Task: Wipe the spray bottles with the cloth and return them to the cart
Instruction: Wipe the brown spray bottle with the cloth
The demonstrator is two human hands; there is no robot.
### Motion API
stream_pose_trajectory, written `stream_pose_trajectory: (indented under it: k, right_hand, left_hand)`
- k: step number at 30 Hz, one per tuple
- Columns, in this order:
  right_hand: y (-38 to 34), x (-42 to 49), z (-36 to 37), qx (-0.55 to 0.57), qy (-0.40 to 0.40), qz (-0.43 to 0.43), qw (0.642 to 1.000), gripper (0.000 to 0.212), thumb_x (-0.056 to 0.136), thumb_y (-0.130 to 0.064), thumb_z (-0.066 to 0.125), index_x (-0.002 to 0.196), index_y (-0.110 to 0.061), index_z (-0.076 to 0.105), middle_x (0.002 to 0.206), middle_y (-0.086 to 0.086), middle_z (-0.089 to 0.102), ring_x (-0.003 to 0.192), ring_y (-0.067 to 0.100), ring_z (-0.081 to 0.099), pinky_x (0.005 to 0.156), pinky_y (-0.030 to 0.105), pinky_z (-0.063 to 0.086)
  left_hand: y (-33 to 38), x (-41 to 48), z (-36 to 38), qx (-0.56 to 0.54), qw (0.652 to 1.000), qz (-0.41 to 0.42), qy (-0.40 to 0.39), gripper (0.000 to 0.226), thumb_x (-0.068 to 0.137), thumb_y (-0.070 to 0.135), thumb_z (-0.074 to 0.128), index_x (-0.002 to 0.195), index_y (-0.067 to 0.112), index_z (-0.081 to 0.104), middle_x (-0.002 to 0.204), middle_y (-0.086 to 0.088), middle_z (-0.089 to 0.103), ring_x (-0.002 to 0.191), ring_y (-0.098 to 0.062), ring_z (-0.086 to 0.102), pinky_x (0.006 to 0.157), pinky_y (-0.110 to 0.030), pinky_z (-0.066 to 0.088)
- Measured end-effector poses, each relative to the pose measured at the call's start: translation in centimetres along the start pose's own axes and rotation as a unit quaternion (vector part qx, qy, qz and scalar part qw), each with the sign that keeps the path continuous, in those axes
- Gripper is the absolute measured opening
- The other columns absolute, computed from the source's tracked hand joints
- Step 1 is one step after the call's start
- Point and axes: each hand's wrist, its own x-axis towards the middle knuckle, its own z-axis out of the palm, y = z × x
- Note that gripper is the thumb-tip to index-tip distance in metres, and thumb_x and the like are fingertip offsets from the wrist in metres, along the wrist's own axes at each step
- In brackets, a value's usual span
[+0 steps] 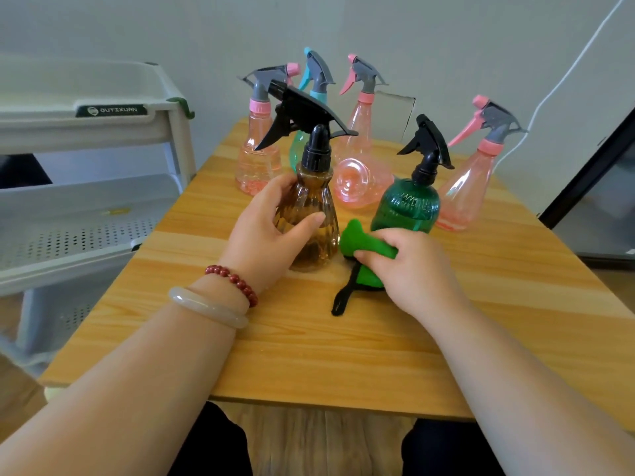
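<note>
On the wooden table (309, 355), the left hand (263, 235) curls its fingers and thumb round the upright brown bottle (311, 214). At the bottle's four o'clock, just beside it, the right hand (412, 266) bunches a green cloth (360, 240) in closed fingers. A green bottle (407, 204) stands at two o'clock. Pink bottles (467, 194) stand farther back, and the cart (103, 132) is at nine o'clock.
</note>
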Motion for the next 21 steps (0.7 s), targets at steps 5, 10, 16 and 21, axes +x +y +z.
stream_pose_trajectory:
  k: [5,10,16,21]
  right_hand:
    - [-2.2,0.9,-2.0,0.137,0.128,-0.047,0.981,0.023,0.091,-0.038,0.065,0.084,-0.017,0.065,0.078,0.008,0.060,0.070,0.020,0.055,0.060,0.032,0.043]
    - [-5.5,2.4,-3.6,0.149,0.218,-0.124,0.956,0.025,0.093,-0.023,0.067,0.114,-0.027,0.054,0.099,-0.020,0.061,0.085,-0.007,0.061,0.068,0.009,0.050]
    - [-8.7,4.8,-4.0,0.010,0.279,-0.299,0.912,0.040,0.088,0.001,0.055,0.125,-0.011,0.065,0.120,0.003,0.061,0.114,0.010,0.054,0.097,0.003,0.033]
    - [-10.4,5.6,-2.5,-0.014,0.152,-0.343,0.927,0.044,0.094,-0.010,0.051,0.137,-0.016,0.057,0.135,0.001,0.058,0.126,0.012,0.050,0.107,0.023,0.039]
  left_hand:
    - [0.0,0.1,0.2,-0.001,1.000,0.021,-0.005,0.066,0.087,0.039,0.066,0.145,0.026,0.038,0.133,0.013,0.052,0.121,-0.001,0.050,0.093,-0.012,0.040]
    - [0.1,0.2,0.2,-0.023,0.999,0.020,0.027,0.069,0.080,0.043,0.072,0.140,0.027,0.042,0.122,0.018,0.052,0.112,0.004,0.051,0.086,-0.004,0.038]
    - [1.6,0.0,-1.2,-0.150,0.971,0.070,0.174,0.080,0.083,0.056,0.066,0.146,0.033,0.023,0.134,0.019,0.044,0.124,0.008,0.046,0.103,-0.016,0.042]
    - [5.0,1.8,-3.0,-0.167,0.960,0.141,0.173,0.047,0.092,0.034,0.058,0.137,0.028,0.045,0.130,0.000,0.060,0.121,-0.012,0.058,0.103,-0.035,0.049]
